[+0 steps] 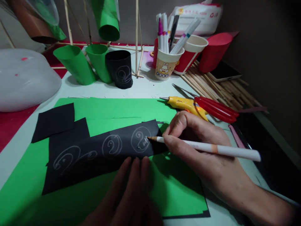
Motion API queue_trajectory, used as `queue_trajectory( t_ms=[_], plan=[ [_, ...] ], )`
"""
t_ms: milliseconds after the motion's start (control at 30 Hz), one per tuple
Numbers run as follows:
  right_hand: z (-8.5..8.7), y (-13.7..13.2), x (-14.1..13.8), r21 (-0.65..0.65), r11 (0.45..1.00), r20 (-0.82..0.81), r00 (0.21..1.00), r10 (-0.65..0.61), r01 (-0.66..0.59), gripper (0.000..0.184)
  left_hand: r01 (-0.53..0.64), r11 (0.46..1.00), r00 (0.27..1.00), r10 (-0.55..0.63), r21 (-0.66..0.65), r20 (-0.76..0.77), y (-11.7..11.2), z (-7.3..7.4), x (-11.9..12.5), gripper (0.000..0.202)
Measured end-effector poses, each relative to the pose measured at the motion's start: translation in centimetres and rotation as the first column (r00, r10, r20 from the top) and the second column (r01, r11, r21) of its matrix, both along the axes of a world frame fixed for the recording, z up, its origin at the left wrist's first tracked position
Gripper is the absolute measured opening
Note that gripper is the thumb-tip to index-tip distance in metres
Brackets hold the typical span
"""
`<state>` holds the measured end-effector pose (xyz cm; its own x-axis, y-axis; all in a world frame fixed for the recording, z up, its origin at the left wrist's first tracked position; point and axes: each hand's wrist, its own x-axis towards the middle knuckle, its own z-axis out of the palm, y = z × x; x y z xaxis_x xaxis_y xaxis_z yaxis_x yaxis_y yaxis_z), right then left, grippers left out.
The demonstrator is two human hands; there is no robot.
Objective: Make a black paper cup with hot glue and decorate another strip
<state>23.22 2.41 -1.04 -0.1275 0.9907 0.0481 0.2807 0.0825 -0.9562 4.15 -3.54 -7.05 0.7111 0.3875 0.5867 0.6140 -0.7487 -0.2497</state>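
Note:
My right hand [199, 150] is closed round a white marker [211, 148] with an orange band and a brown tip. Its tip touches the rightmost circle drawn on a strip of black paper [94, 163]. Pale circles, swirls and small marks run along this strip. At its lower edge my left hand [129, 194] lies with the fingers stretched out, pressing the paper; the lower part of that hand is dark and cut off. Beneath the strip are sheets of green paper [178, 188]. Smaller black pieces [56, 121] overlap at the strip's upper left.
Behind the paper stand green paper tubes [75, 66], a black tube [121, 70] and a cup [166, 67] of markers. A yellow glue gun [185, 105] and red-handled scissors [217, 108] lie beyond my right hand, near wooden sticks [223, 89]. A whitish bulging object [25, 81] sits left.

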Motion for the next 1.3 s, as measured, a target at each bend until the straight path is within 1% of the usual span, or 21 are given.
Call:
queue_trajectory(
  t_ms=[100, 200, 300, 433, 533, 667, 833, 1000, 1067, 1200, 1300],
  plan=[
    [-0.2, 0.1, 0.5, -0.011, 1.000, -0.009, 1.000, 0.022, -0.022, 0.017, -0.015, 0.999, 1.000, 0.016, -0.030, 0.023, -0.3, 0.0, 0.1, 0.026],
    [-0.2, 0.1, 0.8, -0.027, 0.998, 0.017, 0.998, 0.062, -0.062, 0.016, -0.007, 0.998, 1.000, 0.008, -0.057, 0.016, -0.5, -0.1, 0.0, 0.023],
    [0.0, 0.0, 0.6, -0.050, 0.994, 0.012, 0.995, 0.096, -0.095, 0.015, -0.006, 0.999, 1.000, 0.006, -0.053, -0.002, -0.6, -0.1, -0.1, 0.019],
    [0.1, -0.2, 0.4, -0.016, 0.994, 0.032, 0.994, 0.105, -0.104, 0.014, -0.012, 0.998, 1.000, 0.011, -0.061, -0.009, -0.8, 0.1, -0.1, 0.018],
    [0.1, -0.2, 0.4, -0.024, 0.993, 0.040, 0.993, 0.114, -0.113, 0.015, -0.003, 0.996, 1.000, 0.002, -0.091, -0.009, -0.9, 0.2, -0.2, 0.020],
    [0.1, -0.1, 0.5, -0.014, 0.997, 0.026, 0.997, 0.073, -0.073, 0.016, 0.017, 0.992, 1.000, -0.018, -0.125, -0.009, -0.9, 0.2, -0.2, 0.022],
    [-0.1, 0.0, 0.5, -0.012, 0.998, 0.019, 0.998, 0.063, -0.063, 0.016, 0.018, 0.990, 1.000, -0.018, -0.139, -0.001, -0.9, 0.2, -0.1, 0.032],
    [-0.3, 0.1, 0.8, 0.009, 0.999, 0.013, 0.999, 0.039, -0.039, 0.016, 0.002, 0.991, 1.000, -0.001, -0.132, 0.007, -0.9, 0.2, 0.0, 0.028],
    [-0.4, 0.2, 1.0, -0.013, 0.999, 0.012, 0.999, 0.037, -0.037, 0.017, 0.005, 0.991, 1.000, -0.003, -0.136, 0.015, -0.9, 0.2, 0.0, 0.027],
    [-0.5, 0.3, 1.4, -0.059, 0.998, -0.067, 0.998, -0.005, 0.001, 0.017, 0.024, 0.989, 1.000, -0.024, -0.144, 0.003, -0.9, 0.3, -0.3, 0.029],
    [-0.4, 0.4, 1.3, -0.033, 0.999, -0.023, 0.999, -0.024, 0.023, 0.017, 0.041, 0.986, 0.999, -0.046, -0.162, -0.027, -0.8, 0.6, -0.5, 0.028]
  ],
)
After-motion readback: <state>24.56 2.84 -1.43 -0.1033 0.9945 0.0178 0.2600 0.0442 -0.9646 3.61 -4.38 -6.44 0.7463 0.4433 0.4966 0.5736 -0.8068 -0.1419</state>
